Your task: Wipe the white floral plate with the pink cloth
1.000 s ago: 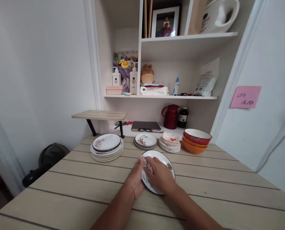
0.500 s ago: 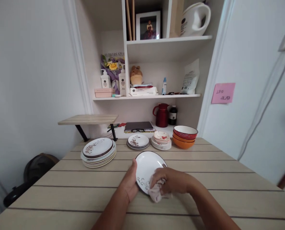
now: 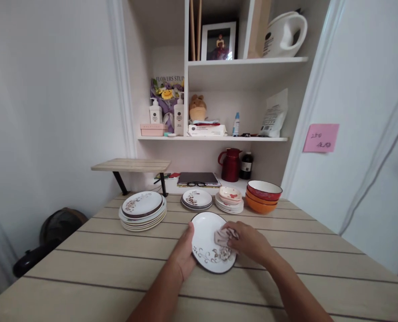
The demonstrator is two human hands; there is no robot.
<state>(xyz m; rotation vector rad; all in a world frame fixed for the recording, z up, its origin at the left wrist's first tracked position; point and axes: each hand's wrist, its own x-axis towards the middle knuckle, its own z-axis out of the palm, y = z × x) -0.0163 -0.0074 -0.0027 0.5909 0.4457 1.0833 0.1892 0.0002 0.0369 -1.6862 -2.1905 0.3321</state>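
A white plate (image 3: pixel 208 235) with a dark rim and a brown flower pattern lies on the wooden table (image 3: pixel 101 259) in front of me. My left hand (image 3: pixel 184 255) grips its left edge, thumb on the rim. My right hand (image 3: pixel 250 241) is closed on a small pinkish cloth (image 3: pixel 223 235), pressed against the plate's right side.
Behind the plate stand a stack of large plates (image 3: pixel 142 209), a stack of small patterned plates (image 3: pixel 196 199), small dishes (image 3: pixel 230 199) and stacked red and orange bowls (image 3: pixel 263 195). Shelves hold a red jug (image 3: pixel 230 164), bottles and a tablet. A fan (image 3: pixel 60 223) sits low left.
My right hand has moved the cloth from the plate's near edge up to its right side. The flower pattern near the front rim is now uncovered. The left hand keeps its hold.
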